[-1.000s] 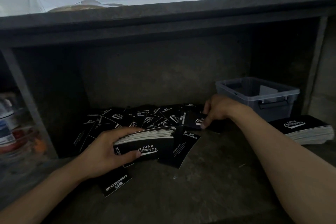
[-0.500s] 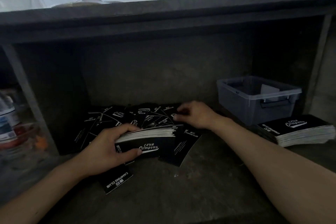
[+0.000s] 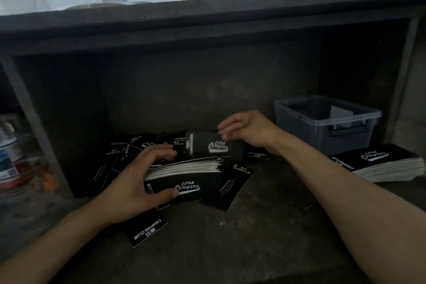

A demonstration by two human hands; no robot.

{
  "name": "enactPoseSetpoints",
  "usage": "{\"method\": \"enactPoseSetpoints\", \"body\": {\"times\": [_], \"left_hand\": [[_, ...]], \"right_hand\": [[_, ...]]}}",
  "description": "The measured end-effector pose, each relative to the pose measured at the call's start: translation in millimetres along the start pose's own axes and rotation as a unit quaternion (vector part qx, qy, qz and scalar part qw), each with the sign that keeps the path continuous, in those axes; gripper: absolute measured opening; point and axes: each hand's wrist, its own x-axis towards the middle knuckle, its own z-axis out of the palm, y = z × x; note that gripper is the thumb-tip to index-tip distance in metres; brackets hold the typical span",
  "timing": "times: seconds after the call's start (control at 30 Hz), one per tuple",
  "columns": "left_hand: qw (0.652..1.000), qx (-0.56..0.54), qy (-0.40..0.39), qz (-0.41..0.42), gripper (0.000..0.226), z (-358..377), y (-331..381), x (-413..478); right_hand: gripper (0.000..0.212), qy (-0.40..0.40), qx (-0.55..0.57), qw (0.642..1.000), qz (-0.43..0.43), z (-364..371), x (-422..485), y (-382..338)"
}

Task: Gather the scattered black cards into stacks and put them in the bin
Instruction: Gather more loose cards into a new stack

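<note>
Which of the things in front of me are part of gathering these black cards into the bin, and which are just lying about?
Part of the job: left hand gripping the held stack; right hand holding a single card; scattered cards; finished stack beside the bin.

Just lying about: blurred bottles at far left; pale object on top of the shelf.

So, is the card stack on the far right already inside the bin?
No, the card stack lies on the shelf floor just in front of the bin, outside its walls.
</note>
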Motion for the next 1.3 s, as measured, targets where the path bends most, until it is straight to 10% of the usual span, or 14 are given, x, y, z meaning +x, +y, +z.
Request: {"method": "enactPoseSetpoints", "body": {"times": [0.1,0.2,0.27,0.4,0.7,0.93,1.07,1.2,1.3], "left_hand": [[0.998,-0.055,0.0,-0.019,0.093,1.0,0.2,-0.5],[0.998,-0.061,-0.012,-0.006,0.064,2.1,2.8,-0.4],[0.999,-0.049,-0.011,-0.003,0.05,3.0,3.2,-1.2],[1.0,-0.024,-0.011,0.0,0.045,1.8,5.6,-0.3],[0.999,0.023,0.01,0.024,0.054,1.3,4.9,0.7],[0.998,-0.064,-0.01,-0.024,0.076,1.1,3.1,-0.6],[0.998,-0.057,-0.012,-0.01,0.055,3.2,5.9,-0.3],[0.999,-0.049,-0.011,-0.003,0.054,2.3,7.8,-0.9],[0.999,-0.04,-0.01,0.0,0.054,2.3,8.1,-0.8]], "right_hand": [[0.021,-0.221,0.046,0.973,0.048,3.6,-7.7,-7.3],[0.025,-0.074,0.073,0.994,0.039,10.4,2.4,-0.2],[0.029,0.073,-0.105,0.992,-0.006,10.5,8.9,13.6],[0.058,0.011,-0.349,0.937,-0.015,16.0,8.7,38.8],[0.027,0.084,0.02,0.996,0.029,-7.1,10.9,21.7],[0.02,-0.222,0.067,0.968,0.1,-9.3,6.5,10.2],[0.037,0.073,-0.3,0.949,0.059,-17.1,13.4,20.9],[0.058,-0.074,-0.472,0.87,0.122,-19.3,5.6,31.3],[0.059,-0.09,-0.456,0.877,0.121,-18.8,5.5,25.2]]}}
